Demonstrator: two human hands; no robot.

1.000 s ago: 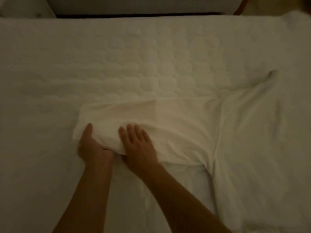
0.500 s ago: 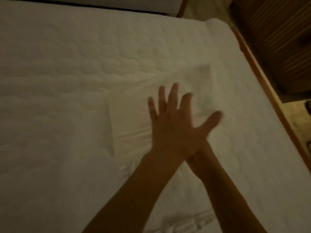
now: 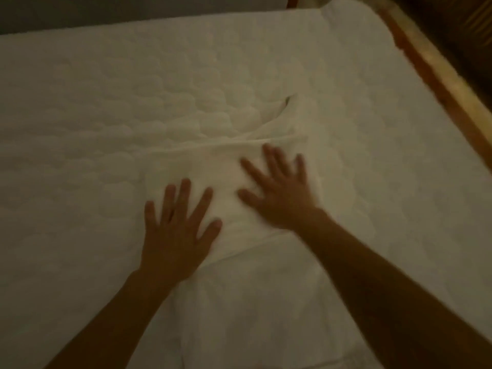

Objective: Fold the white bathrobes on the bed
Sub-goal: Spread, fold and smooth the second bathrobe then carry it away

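Note:
A white bathrobe (image 3: 226, 302) lies flat on the quilted white bed (image 3: 133, 89), partly folded, with one layer laid across its upper part and a cloth end reaching up toward the middle of the mattress. My left hand (image 3: 175, 230) presses flat on the left edge of the folded layer, fingers spread. On the same layer, a little further up and to the right, my right hand (image 3: 279, 193) also lies flat with fingers spread. The light is dim and the picture is blurred.
The wooden bed frame (image 3: 452, 97) runs along the right edge of the mattress, with dark floor beyond it. A dark gap and a pale surface (image 3: 133, 12) lie past the far edge. Bare quilted mattress stretches to the left and behind the robe.
Half a second ago my arms were crossed, one hand raised over the robe. Now they are uncrossed and both palms lie flat on the folded layer; the view has also shifted.

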